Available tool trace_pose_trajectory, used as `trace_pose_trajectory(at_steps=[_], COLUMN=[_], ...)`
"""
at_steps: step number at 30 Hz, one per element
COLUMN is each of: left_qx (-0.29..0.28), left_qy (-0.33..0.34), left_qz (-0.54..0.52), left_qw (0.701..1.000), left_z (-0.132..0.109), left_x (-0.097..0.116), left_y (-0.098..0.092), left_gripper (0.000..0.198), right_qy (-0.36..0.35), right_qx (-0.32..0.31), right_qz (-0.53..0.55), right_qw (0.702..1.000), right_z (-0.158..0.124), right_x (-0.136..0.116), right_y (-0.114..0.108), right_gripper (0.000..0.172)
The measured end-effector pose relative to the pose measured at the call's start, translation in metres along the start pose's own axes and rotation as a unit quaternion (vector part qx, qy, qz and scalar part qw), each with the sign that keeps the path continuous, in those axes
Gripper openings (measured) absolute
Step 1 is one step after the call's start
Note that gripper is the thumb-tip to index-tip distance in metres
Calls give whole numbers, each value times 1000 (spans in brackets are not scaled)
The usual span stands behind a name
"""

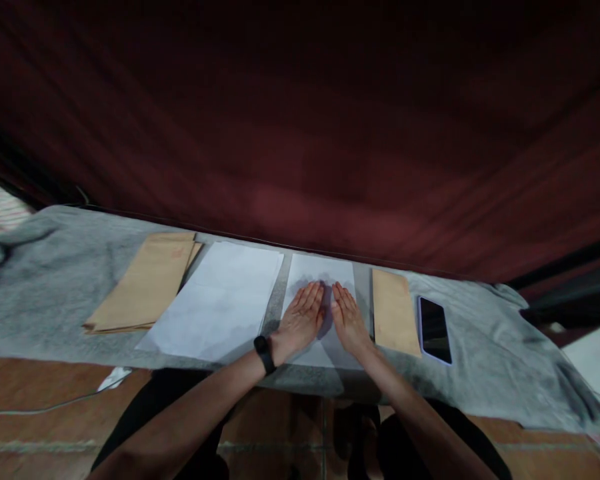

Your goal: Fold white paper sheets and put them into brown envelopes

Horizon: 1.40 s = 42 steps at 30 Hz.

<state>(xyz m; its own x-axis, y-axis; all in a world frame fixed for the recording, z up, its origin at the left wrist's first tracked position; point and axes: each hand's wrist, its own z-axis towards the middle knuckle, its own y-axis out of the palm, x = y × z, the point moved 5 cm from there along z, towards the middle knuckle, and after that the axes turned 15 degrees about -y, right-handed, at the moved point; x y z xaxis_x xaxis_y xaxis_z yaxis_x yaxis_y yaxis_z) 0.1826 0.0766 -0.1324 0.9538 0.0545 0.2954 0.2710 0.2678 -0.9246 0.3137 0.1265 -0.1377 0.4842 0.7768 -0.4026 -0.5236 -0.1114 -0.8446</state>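
A white sheet of paper (300, 267) lies in front of me on the grey cloth. My left hand (303, 317) rests on it with the fingers stretched out, a dark band round the wrist. Beside it my right hand (349, 320) is also laid on the sheet, fingers extended and close together. A narrow gap of paper shows between the two hands. Left of them is a stack of white paper (220, 300). To the right, nearest my right hand, lies a brown envelope (395, 310).
A pile of brown envelopes (147, 280) lies at the left. On the right is a smartphone (435, 330) with a dark screen. Grey cloth (40, 293) covers the narrow surface, and a dark red curtain (300, 167) hangs behind it. A cable (45, 408) crosses the tiled floor.
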Motion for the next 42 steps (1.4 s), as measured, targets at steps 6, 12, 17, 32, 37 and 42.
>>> trace_pose_trajectory(at_steps=[6, 12, 17, 32, 37, 42], left_qx=[-19, -23, -30, -66, -54, -43], left_qy=[-27, -49, -72, -87, -85, -84], left_qz=[29, 54, 65, 105, 94, 64], left_qw=[999, 997, 995, 988, 990, 993], left_z=[13, 13, 13, 12, 14, 15], left_x=[-12, -22, -26, -24, -28, -32], left_y=[22, 23, 20, 13, 18, 20], left_gripper=[56, 57, 61, 67, 68, 66], right_qy=[-48, -59, -8, -106, -90, -63], right_qx=[-54, -36, -17, -78, -100, -77], right_qz=[-5, -93, -123, -21, -70, -160], right_qw=[997, 993, 992, 991, 988, 982], right_z=[33, 31, 23, 66, 86, 91], right_x=[10, 23, 40, 15, 17, 47], right_y=[24, 35, 30, 37, 50, 48], right_gripper=[58, 55, 57, 59, 57, 53])
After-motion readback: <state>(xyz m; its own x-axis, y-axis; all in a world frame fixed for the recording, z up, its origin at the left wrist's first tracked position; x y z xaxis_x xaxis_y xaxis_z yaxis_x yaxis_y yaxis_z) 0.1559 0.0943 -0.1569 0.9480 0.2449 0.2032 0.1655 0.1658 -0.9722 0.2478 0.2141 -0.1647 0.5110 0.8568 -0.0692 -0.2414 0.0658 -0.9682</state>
